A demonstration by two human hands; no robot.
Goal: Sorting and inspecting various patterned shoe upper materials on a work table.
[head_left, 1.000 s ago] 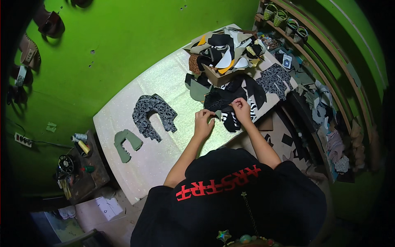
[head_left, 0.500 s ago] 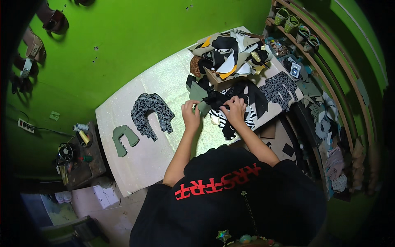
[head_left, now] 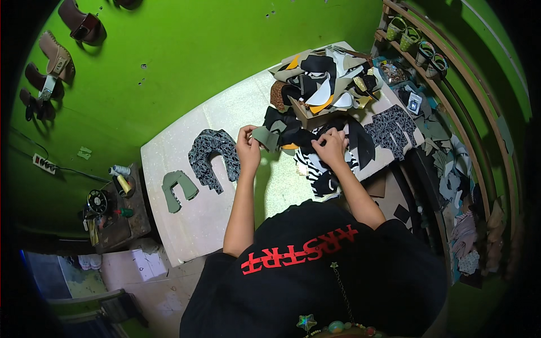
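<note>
My left hand is closed on a sage-green cut piece, lifted a little over the table beside a loose heap of black scraps. My right hand has its fingers curled onto a black scrap in that heap; the fingertips are partly hidden. Zebra-striped pieces lie just below the right hand. To the left rest a stack of black-and-grey patterned U-shaped pieces and a smaller stack of green U-shaped pieces.
A cardboard box heaped with mixed offcuts stands behind my hands. More patterned pieces lie at the right end of the pale table. A wooden rack holds small shoes at right; a side stand with thread spools is at left.
My left hand has moved left and up, drawing the green piece away from the black scraps. The right hand has shifted slightly right. The whole view has swung a little.
</note>
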